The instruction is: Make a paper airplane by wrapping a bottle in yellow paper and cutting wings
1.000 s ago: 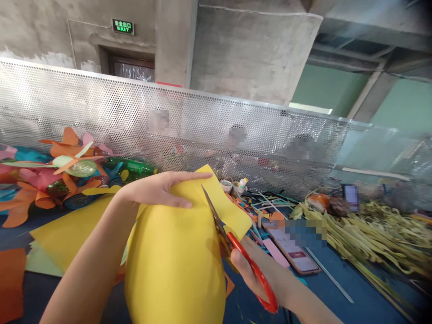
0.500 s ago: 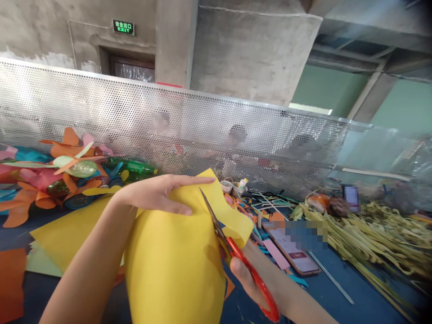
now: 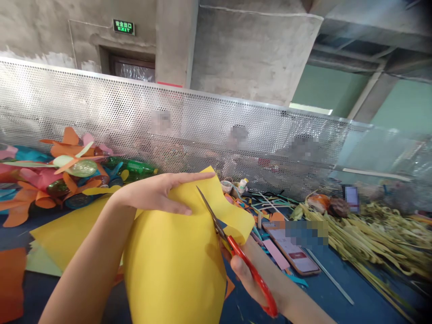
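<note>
A large yellow paper sheet (image 3: 172,265) curves down in front of me, its far edge raised. My left hand (image 3: 157,191) grips it near the top, thumb on the near face and index finger stretched along the far edge. My right hand (image 3: 246,276) is closed around red-handled scissors (image 3: 254,267), thumb in the handle; its other fingers are mostly hidden. The blades lie across the paper, pointing up and left towards my left hand. To the right of the blades, a partly cut yellow strip curls away from the sheet.
Paper pinwheels (image 3: 70,162) and green plastic bottles (image 3: 137,167) lie at left, beside more yellow sheets (image 3: 72,229). At right are a phone (image 3: 293,254), paper scraps and a heap of pale dried leaves (image 3: 364,234). A perforated metal screen (image 3: 209,117) stands behind, with people beyond it.
The scissor tips have moved slightly up and left along the paper. The curled strip has shifted a little to the right; my left hand stays nearly still.
</note>
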Demonstrator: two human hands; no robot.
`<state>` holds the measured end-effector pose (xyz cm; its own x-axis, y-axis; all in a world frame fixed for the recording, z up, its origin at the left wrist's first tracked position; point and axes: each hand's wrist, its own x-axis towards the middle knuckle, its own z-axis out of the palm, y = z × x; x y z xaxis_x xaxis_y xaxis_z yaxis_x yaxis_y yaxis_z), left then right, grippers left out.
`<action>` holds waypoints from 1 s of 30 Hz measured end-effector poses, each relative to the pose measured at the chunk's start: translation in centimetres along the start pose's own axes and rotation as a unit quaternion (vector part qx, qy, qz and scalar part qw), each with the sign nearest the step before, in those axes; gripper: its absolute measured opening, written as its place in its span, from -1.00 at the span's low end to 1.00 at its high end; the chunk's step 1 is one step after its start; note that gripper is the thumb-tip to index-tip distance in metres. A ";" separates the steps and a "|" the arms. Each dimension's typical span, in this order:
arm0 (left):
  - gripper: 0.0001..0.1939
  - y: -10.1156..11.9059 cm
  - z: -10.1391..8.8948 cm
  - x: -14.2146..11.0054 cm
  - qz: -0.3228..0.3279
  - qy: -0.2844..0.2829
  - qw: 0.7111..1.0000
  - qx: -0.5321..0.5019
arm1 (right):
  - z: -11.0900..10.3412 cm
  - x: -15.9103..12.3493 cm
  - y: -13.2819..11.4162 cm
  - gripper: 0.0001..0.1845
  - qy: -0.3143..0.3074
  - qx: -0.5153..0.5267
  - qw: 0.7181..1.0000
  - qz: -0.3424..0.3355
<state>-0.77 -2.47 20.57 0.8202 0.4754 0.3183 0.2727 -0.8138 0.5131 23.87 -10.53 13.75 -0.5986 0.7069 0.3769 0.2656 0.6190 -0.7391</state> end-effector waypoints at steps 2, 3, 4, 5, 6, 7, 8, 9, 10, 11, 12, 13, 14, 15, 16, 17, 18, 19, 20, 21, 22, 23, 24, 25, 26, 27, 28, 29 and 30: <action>-0.23 -0.1 0.0 0.0 -0.007 -0.002 1.000 -0.018 | 0.0 -0.1 0.2 -0.22 0.003 0.005 1.000 0.006; -0.23 -0.1 0.0 0.0 -0.011 -0.002 1.000 -0.024 | 0.1 -0.1 0.3 -0.22 0.009 0.003 1.000 0.008; -0.23 -0.1 0.0 0.0 -0.014 -0.003 0.999 -0.031 | 0.1 -0.1 0.4 -0.21 0.011 -0.003 1.000 0.009; -0.23 -0.1 0.0 0.0 -0.017 -0.003 0.999 -0.037 | 0.1 -0.1 0.4 -0.21 0.010 -0.010 1.000 0.012; -0.23 -0.1 0.0 0.0 -0.018 -0.005 0.999 -0.045 | 0.1 0.0 0.3 -0.21 0.009 -0.017 1.000 0.013; -0.23 -0.1 0.0 0.0 -0.018 -0.006 0.998 -0.052 | 0.1 0.0 0.2 -0.20 0.007 -0.025 1.000 0.013; -0.24 -0.1 0.0 0.0 -0.019 -0.007 0.998 -0.058 | 0.1 0.1 0.1 -0.20 0.007 -0.033 0.999 0.012; -0.25 -0.1 0.0 0.0 -0.018 -0.006 0.998 -0.063 | 0.0 0.1 0.0 -0.20 0.010 -0.039 0.999 0.010; -0.27 -0.1 0.0 0.1 -0.018 -0.004 0.998 -0.067 | 0.0 0.2 0.0 -0.19 0.015 -0.045 0.999 0.007; -0.29 -0.1 0.0 0.1 -0.017 -0.003 0.997 -0.072 | 0.0 0.1 0.1 -0.19 0.022 -0.050 0.999 0.005; -0.31 -0.1 0.0 0.1 -0.016 -0.003 0.996 -0.082 | 0.0 0.1 0.3 -0.20 0.028 -0.054 0.998 0.004; -0.33 -0.1 0.1 0.1 -0.015 -0.002 0.995 -0.097 | 0.0 0.0 0.5 -0.20 0.035 -0.059 0.998 0.003; -0.35 -0.2 0.1 0.1 -0.016 -0.002 0.993 -0.115 | 0.0 -0.2 0.8 -0.22 0.042 -0.065 0.997 0.003; -0.36 -0.3 0.2 0.2 -0.019 0.000 0.991 -0.136 | 0.0 -0.3 1.1 -0.23 0.048 -0.071 0.996 0.003; -0.38 -0.5 0.2 0.2 -0.023 0.002 0.988 -0.156 | 0.1 -0.5 1.5 -0.24 0.051 -0.078 0.996 0.003; -0.39 -0.7 0.3 0.2 -0.029 0.006 0.985 -0.173 | 0.1 -0.6 1.7 -0.24 0.052 -0.082 0.995 0.003; -0.40 -0.9 0.3 0.3 -0.035 0.011 0.982 -0.186 | 0.1 -0.6 1.9 -0.25 0.050 -0.082 0.995 0.003; -0.41 -1.1 0.3 0.3 -0.042 0.014 0.979 -0.198 | 0.1 -0.6 1.9 -0.25 0.047 -0.078 0.996 0.004; -0.41 -1.2 0.3 0.4 -0.047 0.017 0.977 -0.207 | 0.0 -0.5 1.9 -0.25 0.045 -0.071 0.996 0.003; -0.42 -1.4 0.3 0.4 -0.052 0.019 0.975 -0.213 | 0.0 -0.4 1.7 -0.25 0.044 -0.066 0.997 0.001; -0.42 -1.5 0.3 0.4 -0.056 0.021 0.974 -0.218 | -0.1 -0.3 1.3 -0.25 0.040 -0.063 0.997 -0.002; -0.42 -1.6 0.3 0.4 -0.060 0.022 0.973 -0.222 | -0.2 -0.1 0.9 -0.24 0.035 -0.066 0.997 -0.004; -0.42 -1.6 0.3 0.5 -0.063 0.023 0.972 -0.227 | -0.3 0.1 0.4 -0.24 0.028 -0.072 0.997 -0.006; -0.42 -1.6 0.3 0.5 -0.065 0.025 0.970 -0.231 | -0.5 0.3 0.0 -0.25 0.020 -0.081 0.996 -0.008; -0.42 -1.6 0.3 0.5 -0.068 0.027 0.969 -0.235 | -0.6 0.4 -0.5 -0.25 0.017 -0.089 0.996 -0.010; -0.42 -1.5 0.3 0.5 -0.072 0.027 0.968 -0.238 | -0.7 0.5 -0.8 -0.25 0.014 -0.094 0.995 -0.010; -0.42 -1.5 0.3 0.5 -0.075 0.027 0.967 -0.243 | -0.8 0.6 -1.0 -0.26 0.015 -0.098 0.995 -0.009; -0.42 -1.4 0.3 0.5 -0.077 0.026 0.965 -0.248 | -0.8 0.6 -1.1 -0.26 0.017 -0.100 0.995 -0.008; -0.41 -1.4 0.3 0.5 -0.079 0.022 0.964 -0.253 | -0.8 0.6 -1.0 -0.28 0.016 -0.102 0.995 -0.006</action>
<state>-0.55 -1.18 19.80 0.7627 0.6036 0.2323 0.1034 -0.4684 0.8774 23.84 -10.48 15.16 -0.5784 0.7078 0.4054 0.4086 0.6816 -0.6070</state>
